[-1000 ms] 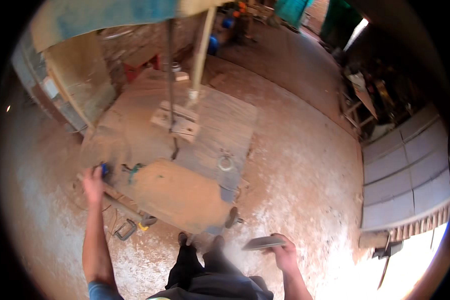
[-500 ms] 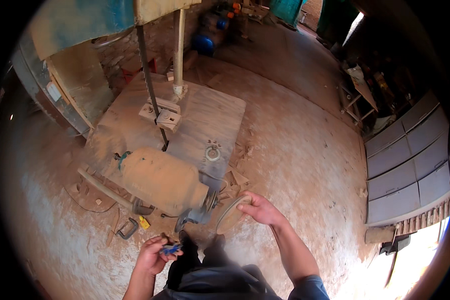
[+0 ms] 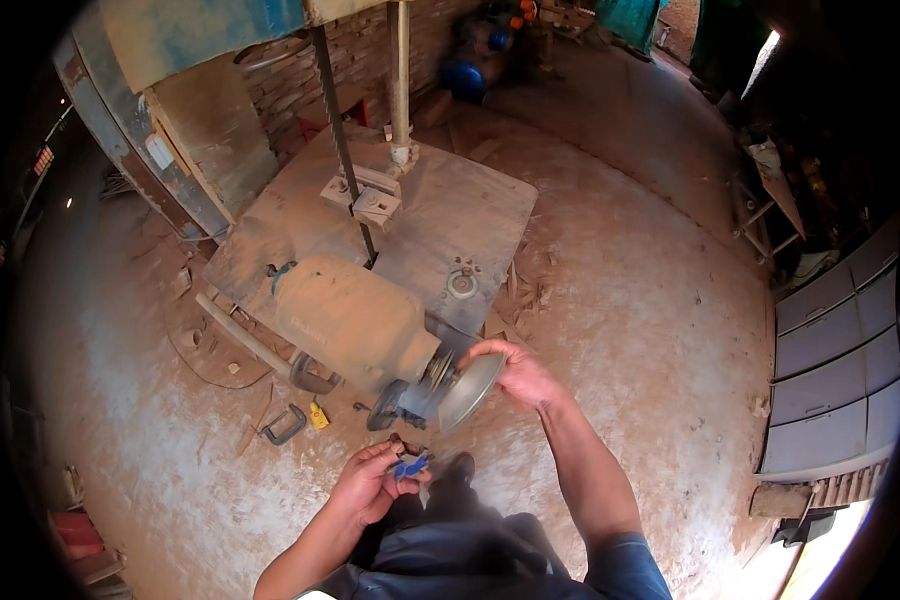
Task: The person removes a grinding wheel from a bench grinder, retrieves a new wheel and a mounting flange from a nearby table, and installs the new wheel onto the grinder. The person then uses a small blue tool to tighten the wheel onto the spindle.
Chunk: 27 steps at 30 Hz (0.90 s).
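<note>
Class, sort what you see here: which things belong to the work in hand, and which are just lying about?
In use:
right hand on the grey disc
motor
left hand holding a small blue part

Lying about:
clamp
yellow piece
wood scraps
blue tank

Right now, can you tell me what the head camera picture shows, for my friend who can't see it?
A person's right hand holds a round metal disc at the end of a dusty motor on a sawdust-covered machine table. The left hand holds a small blue thing near the body. A band saw blade rises from the table.
</note>
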### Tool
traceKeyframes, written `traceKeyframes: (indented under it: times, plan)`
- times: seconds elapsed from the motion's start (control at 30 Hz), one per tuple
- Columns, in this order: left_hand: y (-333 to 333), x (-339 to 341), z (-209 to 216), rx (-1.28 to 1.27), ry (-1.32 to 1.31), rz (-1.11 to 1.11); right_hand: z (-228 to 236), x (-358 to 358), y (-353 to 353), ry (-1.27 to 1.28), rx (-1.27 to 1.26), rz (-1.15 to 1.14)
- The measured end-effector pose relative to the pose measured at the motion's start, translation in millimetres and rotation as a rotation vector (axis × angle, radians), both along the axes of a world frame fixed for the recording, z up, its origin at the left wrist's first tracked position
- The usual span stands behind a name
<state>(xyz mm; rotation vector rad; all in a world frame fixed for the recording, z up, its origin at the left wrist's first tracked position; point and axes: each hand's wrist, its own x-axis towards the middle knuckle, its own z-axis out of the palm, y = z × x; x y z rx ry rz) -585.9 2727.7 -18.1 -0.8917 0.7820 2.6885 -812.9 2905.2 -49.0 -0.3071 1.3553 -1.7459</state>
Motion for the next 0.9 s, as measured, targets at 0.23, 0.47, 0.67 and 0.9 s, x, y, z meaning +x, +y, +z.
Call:
traceKeyframes:
  times: [0.23,0.47,0.67,0.9]
  plan:
    - [3.2,3.9,-11.9,0.212,-0.028,0.053,4.6,1.9,-4.0,0.013,0.016,-0.007]
    - [14.1,5.2,-32.1,0.39,0.111,0.024,-1.7,3.1,-10.2,-0.001,-0.017,-0.037]
    - [18.9,3.8,-39.7,0.402,0.07,0.082,-4.2,4.7,-12.2,0.012,-0.004,-0.057]
    - [17.8,-5.1,-33.4,0.357,0.049,0.106,1.8,6.9,-12.8,0.071,0.018,-0.057]
